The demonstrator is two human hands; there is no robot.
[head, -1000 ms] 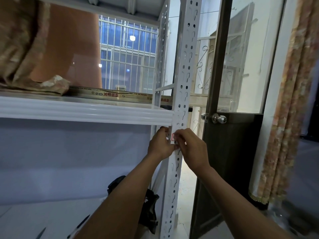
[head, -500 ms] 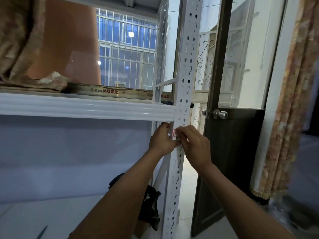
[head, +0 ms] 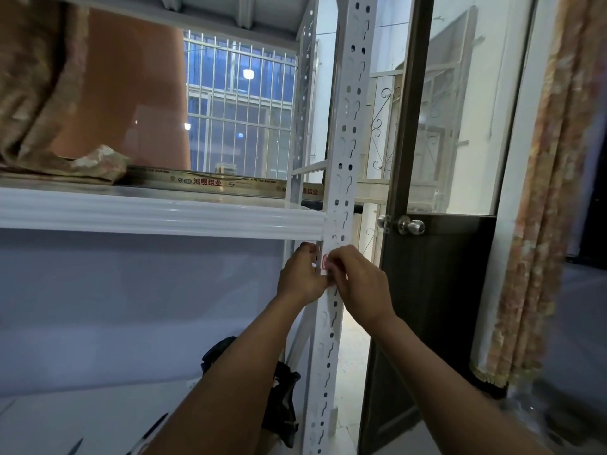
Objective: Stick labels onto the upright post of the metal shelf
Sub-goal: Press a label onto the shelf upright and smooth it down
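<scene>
Label (head: 325, 261) looked thin, floppy, best held by edges; left hand (head: 300, 274) and right hand (head: 358, 280) pinched it together against post (head: 345, 126).

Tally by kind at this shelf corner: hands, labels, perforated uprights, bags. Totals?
Hands: 2, left hand, right hand
Labels: 1, red-and-white label, partly covered by the hands
Perforated uprights: 2, front post, rear post
Bags: 1, black bag
Total: 6

White shelf board (head: 157, 215) carries crumpled brownish cloth (head: 95, 162); a long printed strip (head: 203, 182) lies beside.
</scene>
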